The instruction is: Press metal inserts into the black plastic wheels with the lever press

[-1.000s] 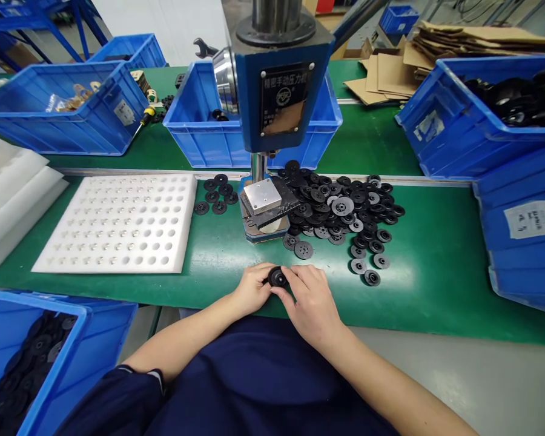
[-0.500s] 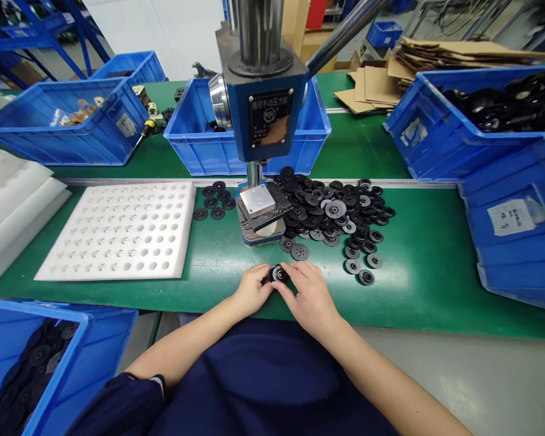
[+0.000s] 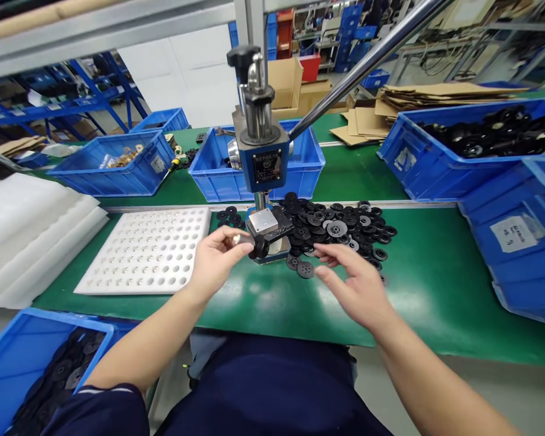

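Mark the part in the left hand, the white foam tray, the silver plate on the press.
Held part (image 3: 260,246): head view, on its black end.
White foam tray (image 3: 202,223): head view, on bare right margin.
Silver plate (image 3: 264,221): head view, middle of top face.

Illum. bright, diffuse, apparently from above; soft glare spots on green worktop (image 3: 272,315). Press nameplate (image 3: 267,166) lettering blurred. Handheld black part (image 3: 260,247): dark, min. detail. Wide-angle dist. stretches R-edge blue bin (image 3: 527,266). Bkgd. blue rack (image 3: 54,111): soft, shaded.

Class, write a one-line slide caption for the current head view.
At a green bench, the left hand holds a black part before a press; the open right hand is near black discs.
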